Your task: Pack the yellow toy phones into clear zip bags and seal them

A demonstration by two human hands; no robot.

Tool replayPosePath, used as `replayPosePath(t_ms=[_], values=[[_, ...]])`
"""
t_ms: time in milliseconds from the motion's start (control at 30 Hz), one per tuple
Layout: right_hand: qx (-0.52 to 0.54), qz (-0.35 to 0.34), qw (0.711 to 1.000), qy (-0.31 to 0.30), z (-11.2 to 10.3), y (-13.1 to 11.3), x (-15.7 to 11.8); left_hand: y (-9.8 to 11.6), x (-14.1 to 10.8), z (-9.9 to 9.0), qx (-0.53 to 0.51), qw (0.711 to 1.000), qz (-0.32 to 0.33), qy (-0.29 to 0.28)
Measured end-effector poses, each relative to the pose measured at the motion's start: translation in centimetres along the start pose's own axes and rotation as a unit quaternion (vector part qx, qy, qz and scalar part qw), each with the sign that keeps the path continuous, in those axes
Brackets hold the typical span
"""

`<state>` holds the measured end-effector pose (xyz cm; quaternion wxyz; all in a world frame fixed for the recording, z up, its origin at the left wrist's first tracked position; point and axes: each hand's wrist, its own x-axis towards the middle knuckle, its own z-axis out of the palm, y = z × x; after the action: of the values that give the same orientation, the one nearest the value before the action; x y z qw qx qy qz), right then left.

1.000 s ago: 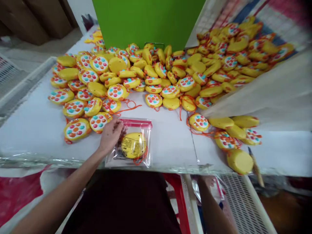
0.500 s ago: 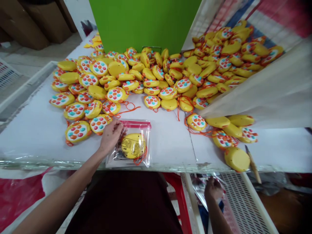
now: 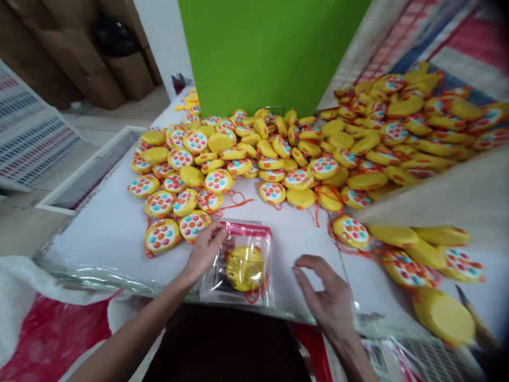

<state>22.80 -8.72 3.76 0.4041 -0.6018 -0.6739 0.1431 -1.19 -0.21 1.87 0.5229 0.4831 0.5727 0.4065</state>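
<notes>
A clear zip bag [image 3: 265,286] with a pink top strip lies at the table's front edge. Inside it are a yellow toy [image 3: 243,268] and an orange cord. My left hand [image 3: 205,249] pinches the bag's upper left corner. To the right of the bag, my right hand [image 3: 328,292] hovers over the white table with thumb and fingers apart and nothing between them. Yellow toys with coloured dots [image 3: 193,225] lie just behind my left hand.
A large pile of yellow toys [image 3: 254,143] spreads across the back before a green panel [image 3: 258,53]. White film [image 3: 445,196] hangs at the right. A tool lies at the right edge. Crates [image 3: 35,132] stand at the left.
My right hand has risen from the basket below the table to beside the bag and is now empty. My left hand still pinches the bag. The head view has shifted.
</notes>
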Motion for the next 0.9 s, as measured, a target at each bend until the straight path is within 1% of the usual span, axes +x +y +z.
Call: replayPosePath(t_ms=[33,67,100,167,233,300,367,433,533,667,800,900], values=[[0.005,-0.068,0.997,-0.040,1.5,-1.3,1.8,0.1,0.0,-0.1,-0.003,1.000,-0.001,-0.010],[0.002,-0.116,0.990,-0.079,2.9,-2.4,3.2,0.1,0.0,-0.1,-0.007,1.000,-0.002,-0.021],[-0.008,-0.147,0.983,-0.114,4.1,-3.3,4.2,0.1,0.0,-0.2,-0.011,0.999,-0.004,-0.033],[-0.038,-0.162,0.969,-0.181,6.0,-4.2,5.2,0.0,0.0,-0.3,-0.018,0.999,-0.008,-0.046],[-0.048,-0.148,0.963,-0.220,7.2,-4.2,5.4,-0.1,-0.1,-0.3,-0.019,0.998,-0.010,-0.054],[-0.024,-0.122,0.967,-0.224,7.8,-3.9,5.3,-0.2,-0.2,-0.4,-0.016,0.998,-0.009,-0.054],[0.001,-0.095,0.973,-0.209,8.1,-3.6,5.4,-0.2,-0.2,-0.6,-0.006,0.999,-0.010,-0.053],[0.005,-0.083,0.978,-0.193,8.3,-3.7,6.0,0.0,-0.1,-0.7,-0.001,0.998,-0.020,-0.066],[-0.012,-0.089,0.979,-0.181,8.9,-4.2,7.0,0.4,0.2,-0.9,0.007,0.994,-0.028,-0.102],[-0.062,-0.104,0.974,-0.189,9.7,-5.0,7.9,0.9,0.5,-1.0,0.033,0.989,-0.012,-0.143],[-0.114,-0.118,0.967,-0.196,10.1,-5.8,8.2,1.1,0.2,-0.8,0.118,0.984,0.023,-0.134],[-0.115,-0.100,0.970,-0.188,10.0,-6.0,8.3,1.3,-0.3,-0.7,0.163,0.976,0.037,-0.142]])
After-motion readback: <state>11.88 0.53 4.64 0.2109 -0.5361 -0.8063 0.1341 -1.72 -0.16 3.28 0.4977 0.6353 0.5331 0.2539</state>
